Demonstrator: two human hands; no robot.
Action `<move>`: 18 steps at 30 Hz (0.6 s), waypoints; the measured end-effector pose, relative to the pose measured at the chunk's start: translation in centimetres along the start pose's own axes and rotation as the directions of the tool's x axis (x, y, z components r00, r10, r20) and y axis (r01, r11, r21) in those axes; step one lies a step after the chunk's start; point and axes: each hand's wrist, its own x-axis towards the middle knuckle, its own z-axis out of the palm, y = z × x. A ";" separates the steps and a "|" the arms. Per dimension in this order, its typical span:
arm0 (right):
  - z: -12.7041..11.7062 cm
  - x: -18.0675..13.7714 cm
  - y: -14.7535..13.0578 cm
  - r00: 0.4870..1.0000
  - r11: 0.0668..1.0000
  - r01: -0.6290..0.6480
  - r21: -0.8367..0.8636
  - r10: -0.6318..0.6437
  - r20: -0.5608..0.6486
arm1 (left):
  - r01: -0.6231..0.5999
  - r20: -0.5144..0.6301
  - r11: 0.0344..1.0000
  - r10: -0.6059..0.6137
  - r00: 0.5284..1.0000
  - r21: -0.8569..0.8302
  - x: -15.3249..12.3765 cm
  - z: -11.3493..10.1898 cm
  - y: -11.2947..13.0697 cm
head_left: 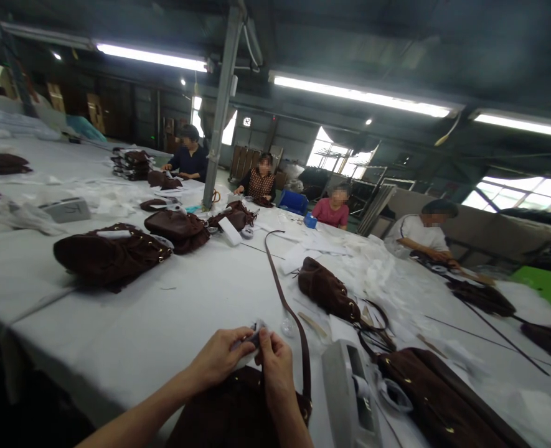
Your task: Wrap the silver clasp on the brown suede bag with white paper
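Observation:
My left hand (221, 354) and my right hand (275, 367) meet above a dark brown bag (223, 410) at the bottom of the view. Both are closed, thumbs and fingers pinching a small greyish, shiny wrapped piece (255, 336). Its exact kind is partly hidden by the fingers. From the bag's right side a long brown strap (288, 305) runs away across the white table (200, 311). Right of my right hand stands a grey tape dispenser (343, 389).
Brown bags lie at the right (436, 392), beyond the strap (326, 286) and at left (111, 255). White wrapping (378, 274) is strewn across the table. A post (221, 106) rises at the far side. Several co-workers (334, 208) sit around the table.

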 end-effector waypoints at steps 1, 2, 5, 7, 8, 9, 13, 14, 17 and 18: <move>0.0 0.0 -0.1 1.000 1.000 0.000 0.003 0.000 -0.003 | 0.070 0.031 0.991 -0.067 0.997 -0.115 0.2 -0.2 -0.1; 0.0 0.1 -0.3 1.000 1.000 0.001 0.017 -0.001 -0.003 | 0.136 0.069 0.969 -0.124 0.990 -0.206 0.4 -0.6 -0.3; -0.3 0.1 -1.1 0.998 0.995 0.012 0.095 -0.006 -0.056 | 0.255 0.144 0.911 -0.218 0.965 -0.325 0.9 -2.4 -0.8; -0.4 -0.3 -1.4 0.993 0.994 0.018 0.107 -0.005 -0.119 | 0.310 0.188 0.862 -0.254 0.949 -0.402 1.1 -3.8 -1.3; -0.4 -0.6 -1.5 0.991 0.996 0.016 0.092 -0.004 -0.131 | 0.330 0.204 0.836 -0.265 0.942 -0.439 1.2 -4.5 -1.5; -0.4 -1.1 -1.4 0.993 0.998 0.010 0.067 -0.002 -0.120 | 0.346 0.217 0.811 -0.273 0.937 -0.472 1.2 -5.0 -1.8; 0.5 -3.6 -1.2 0.999 0.993 0.031 -0.115 -0.032 -0.001 | 0.368 0.225 0.735 -0.291 0.930 -0.570 0.9 -5.7 -2.9; 0.8 -4.2 -1.3 0.998 0.982 0.057 -0.179 -0.055 0.019 | 0.367 0.218 0.722 -0.297 0.930 -0.586 0.8 -5.7 -3.1; 1.5 -5.4 -2.0 0.991 0.939 0.131 -0.319 -0.122 0.047 | 0.369 0.187 0.700 -0.326 0.927 -0.611 0.5 -5.7 -3.3; 1.6 -5.7 -2.2 0.989 0.930 0.146 -0.336 -0.138 0.049 | 0.371 0.175 0.697 -0.338 0.925 -0.614 0.4 -5.8 -3.2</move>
